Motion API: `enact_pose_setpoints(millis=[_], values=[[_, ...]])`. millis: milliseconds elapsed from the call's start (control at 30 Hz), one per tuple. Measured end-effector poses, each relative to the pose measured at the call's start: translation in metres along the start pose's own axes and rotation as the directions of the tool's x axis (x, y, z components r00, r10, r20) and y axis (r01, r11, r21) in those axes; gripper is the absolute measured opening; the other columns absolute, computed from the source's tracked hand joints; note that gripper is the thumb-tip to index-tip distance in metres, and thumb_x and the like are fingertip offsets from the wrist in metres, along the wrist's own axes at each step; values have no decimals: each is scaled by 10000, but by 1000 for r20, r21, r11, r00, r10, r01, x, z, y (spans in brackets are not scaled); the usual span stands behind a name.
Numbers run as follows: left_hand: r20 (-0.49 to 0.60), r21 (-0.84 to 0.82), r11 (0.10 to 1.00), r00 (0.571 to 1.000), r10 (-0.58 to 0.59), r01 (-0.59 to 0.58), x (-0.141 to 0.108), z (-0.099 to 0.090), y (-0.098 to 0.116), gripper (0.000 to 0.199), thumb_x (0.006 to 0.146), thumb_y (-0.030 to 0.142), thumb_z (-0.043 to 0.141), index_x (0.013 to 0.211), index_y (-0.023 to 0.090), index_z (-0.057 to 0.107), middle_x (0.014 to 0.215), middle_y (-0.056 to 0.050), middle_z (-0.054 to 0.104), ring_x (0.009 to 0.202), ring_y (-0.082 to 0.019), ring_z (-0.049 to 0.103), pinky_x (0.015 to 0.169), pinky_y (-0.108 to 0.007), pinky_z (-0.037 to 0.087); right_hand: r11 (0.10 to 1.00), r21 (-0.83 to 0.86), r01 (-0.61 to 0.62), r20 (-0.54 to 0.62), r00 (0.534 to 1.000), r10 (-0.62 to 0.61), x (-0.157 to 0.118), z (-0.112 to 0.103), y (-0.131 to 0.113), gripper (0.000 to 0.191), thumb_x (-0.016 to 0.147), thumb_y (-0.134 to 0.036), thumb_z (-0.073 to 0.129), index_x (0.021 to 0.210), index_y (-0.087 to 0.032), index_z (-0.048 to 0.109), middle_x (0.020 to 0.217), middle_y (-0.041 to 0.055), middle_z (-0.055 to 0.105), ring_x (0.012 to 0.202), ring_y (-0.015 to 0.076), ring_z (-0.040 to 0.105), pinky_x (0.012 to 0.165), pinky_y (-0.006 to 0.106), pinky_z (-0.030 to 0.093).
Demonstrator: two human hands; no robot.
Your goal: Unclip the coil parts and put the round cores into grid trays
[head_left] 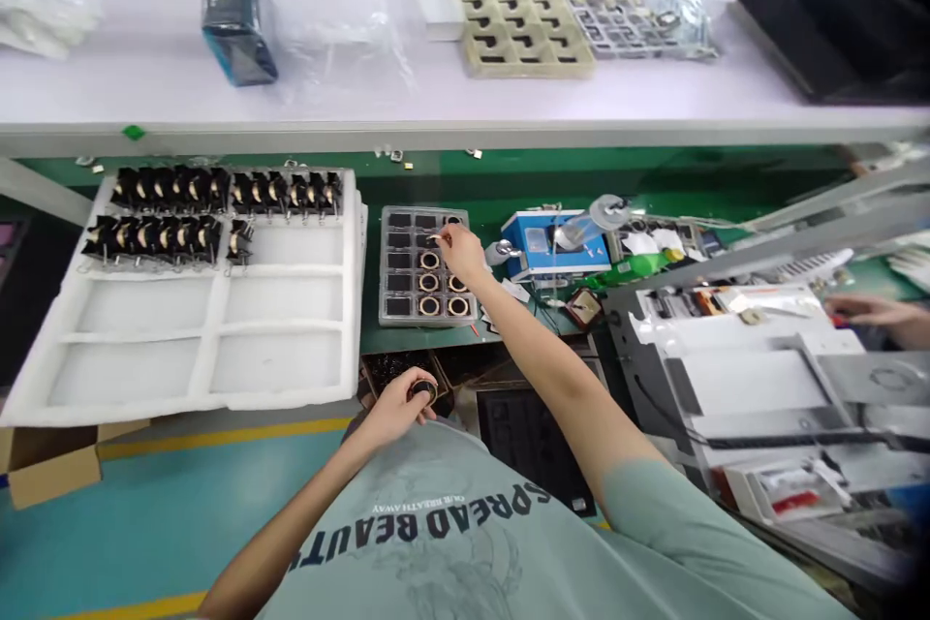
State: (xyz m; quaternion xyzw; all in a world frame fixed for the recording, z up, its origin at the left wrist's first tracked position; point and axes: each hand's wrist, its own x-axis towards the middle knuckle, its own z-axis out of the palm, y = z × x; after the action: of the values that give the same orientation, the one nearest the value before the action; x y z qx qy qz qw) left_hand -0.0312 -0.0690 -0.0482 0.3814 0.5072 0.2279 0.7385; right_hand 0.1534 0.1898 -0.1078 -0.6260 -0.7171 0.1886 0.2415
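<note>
My left hand (401, 403) is closed round a small round black part with a gold-coloured rim (423, 392), held low in front of my shirt. Over the clear compartment tray (398, 321), my right hand (462, 254) has its fingertips pinched together. A small pale edge shows at those fingertips, but I cannot make out what it belongs to. Several of the tray's compartments hold round ring-shaped parts (429, 283), mostly in the middle and right columns. Its left column shows dark square inserts (399, 282). The right hand partly hides the upper right of the tray.
At left, a white foam tray (280, 397) carries rows of clipped black parts (170, 187). A blue device (556, 252) stands right of the compartment tray. The shelf (349, 102) above holds a beige divided tray (527, 68). Another person's hand (868, 312) is at far right.
</note>
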Motion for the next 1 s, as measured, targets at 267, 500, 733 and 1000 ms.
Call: enact_pose_setpoints(millis=[267, 500, 733, 1000], values=[[22, -18, 1000, 999, 26, -26, -27, -19, 18, 334, 780, 268, 649, 1089, 188, 547, 1100, -91, 664, 596, -127, 671, 513, -247, 500, 891, -399, 216, 183, 971, -154, 15, 33, 0, 292, 1004, -215, 414, 1090, -126, 678, 1117, 165, 676, 958, 250, 619, 775, 312, 421], [-41, -35, 997, 997, 66, -68, -25, -36, 29, 268, 807, 273, 627, 1048, 172, 568, 949, -45, 654, 585, -104, 627, 515, -229, 470, 904, -358, 232, 141, 971, -194, -13, 45, 9, 398, 1042, -276, 341, 1179, -166, 698, 1196, 136, 693, 1020, 241, 626, 809, 310, 433], [-148, -183, 978, 987, 69, -96, -11, -38, 34, 336, 799, 330, 689, 1079, 165, 607, 750, -7, 629, 568, -121, 625, 539, -242, 512, 959, -277, 68, 53, 997, -56, -8, 42, -10, 334, 992, -283, 454, 1047, -150, 756, 1094, 144, 730, 1090, 297, 550, 948, 398, 393], [-491, -199, 882, 822, 287, -427, 29, -41, 57, 376, 804, 220, 667, 1160, 191, 553, 1076, -59, 612, 717, -122, 687, 689, -284, 595, 762, 622, -178, 143, 983, 114, -92, 0, -73, 446, 945, -508, 518, 1152, -160, 705, 1050, 118, 739, 865, 222, 676, 759, 345, 532]])
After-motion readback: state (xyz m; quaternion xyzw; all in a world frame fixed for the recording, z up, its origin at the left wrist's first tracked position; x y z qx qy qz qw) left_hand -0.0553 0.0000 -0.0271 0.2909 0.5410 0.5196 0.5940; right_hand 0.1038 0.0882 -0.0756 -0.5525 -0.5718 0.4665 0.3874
